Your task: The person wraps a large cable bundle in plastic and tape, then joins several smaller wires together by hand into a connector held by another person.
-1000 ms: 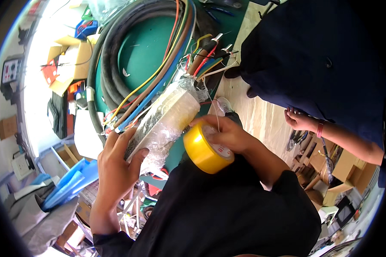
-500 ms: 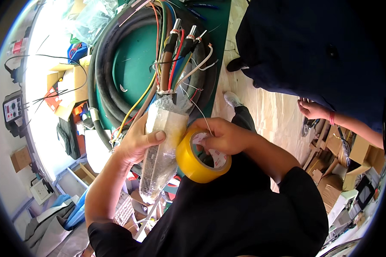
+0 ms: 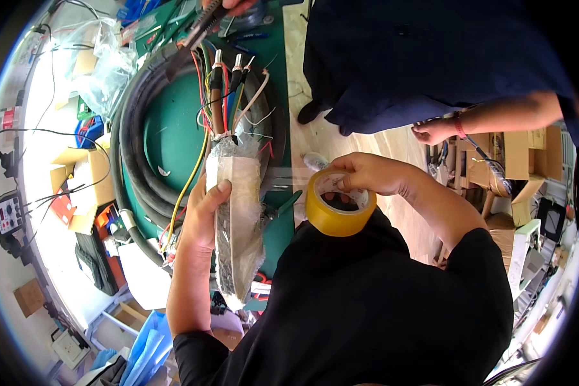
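My left hand [image 3: 204, 212] is closed around a thick cable end wrapped in bubble wrap [image 3: 239, 219], thumb lying on top. Out of its far end come colored wires [image 3: 217, 106], some with bare metal tips. My right hand [image 3: 373, 175] grips a roll of yellowish packing tape [image 3: 338, 222], fingers hooked into the core. Between the roll and the wrapped cable end stretches a clear strip of tape [image 3: 288, 172]. The wrapped end lies above a green work mat [image 3: 174, 122], and the fingers beneath it are hidden.
A coiled black cable [image 3: 127, 145] rests on the mat. At the top, another person's hand [image 3: 239, 5] is by a dark knife-like tool [image 3: 202, 27]. A co-worker in dark clothing [image 3: 424, 58] stands at right. Cardboard boxes [image 3: 96, 183] sit left.
My right hand has moved right and up with the roll, away from the wrapped cable end, drawing out a strip of tape. Another person's hand has appeared at the top. The view has shifted.
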`<state>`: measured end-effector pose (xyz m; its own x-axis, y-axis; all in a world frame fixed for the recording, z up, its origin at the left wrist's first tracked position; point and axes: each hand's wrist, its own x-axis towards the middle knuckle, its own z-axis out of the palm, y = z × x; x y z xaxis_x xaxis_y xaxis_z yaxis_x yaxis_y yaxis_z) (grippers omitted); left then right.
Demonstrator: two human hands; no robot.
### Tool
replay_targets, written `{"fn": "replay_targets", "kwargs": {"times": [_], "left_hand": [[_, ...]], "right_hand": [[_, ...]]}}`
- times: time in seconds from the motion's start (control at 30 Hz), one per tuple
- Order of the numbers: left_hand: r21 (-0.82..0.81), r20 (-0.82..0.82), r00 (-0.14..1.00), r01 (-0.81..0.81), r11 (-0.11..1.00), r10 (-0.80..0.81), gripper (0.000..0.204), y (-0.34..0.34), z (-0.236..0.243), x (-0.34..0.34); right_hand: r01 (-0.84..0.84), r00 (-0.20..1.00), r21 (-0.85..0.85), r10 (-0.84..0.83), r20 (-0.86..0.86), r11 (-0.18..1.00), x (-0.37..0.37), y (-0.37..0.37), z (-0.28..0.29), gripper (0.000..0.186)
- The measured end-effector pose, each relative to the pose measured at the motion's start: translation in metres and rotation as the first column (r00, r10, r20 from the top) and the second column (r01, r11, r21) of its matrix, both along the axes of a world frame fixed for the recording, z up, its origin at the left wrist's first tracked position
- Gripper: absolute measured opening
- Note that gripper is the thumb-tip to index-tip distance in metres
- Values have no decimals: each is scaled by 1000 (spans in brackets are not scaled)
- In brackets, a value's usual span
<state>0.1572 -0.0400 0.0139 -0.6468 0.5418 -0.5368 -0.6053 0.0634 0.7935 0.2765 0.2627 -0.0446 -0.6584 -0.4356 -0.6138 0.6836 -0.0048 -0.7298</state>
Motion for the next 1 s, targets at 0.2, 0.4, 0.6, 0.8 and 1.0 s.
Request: {"fn": "replay_targets", "kwargs": {"times": [0.2, 0.4, 0.6, 0.8, 1.0], "left_hand": [[67, 5, 999, 48, 997, -49, 44, -3, 0, 1], [50, 8, 998, 66, 997, -67, 40, -9, -12, 2], [23, 22, 997, 79, 997, -79, 39, -7, -12, 6], [4, 38, 994, -104, 995, 104, 37, -11, -21, -5], [87, 122, 992, -41, 995, 31, 41, -16, -18, -11]], "right_hand": [[95, 995, 124, -89, -49, 988, 11, -15, 29, 45], [97, 985, 130, -76, -156, 987, 16, -26, 37, 44], [118, 982, 184, -88, -165, 976, 22, -28, 44, 37], [209, 971, 206, -178, -160, 956, 45, 7, 56, 38], [281, 955, 86, -270, -124, 956, 64, 2, 61, 33]]}}
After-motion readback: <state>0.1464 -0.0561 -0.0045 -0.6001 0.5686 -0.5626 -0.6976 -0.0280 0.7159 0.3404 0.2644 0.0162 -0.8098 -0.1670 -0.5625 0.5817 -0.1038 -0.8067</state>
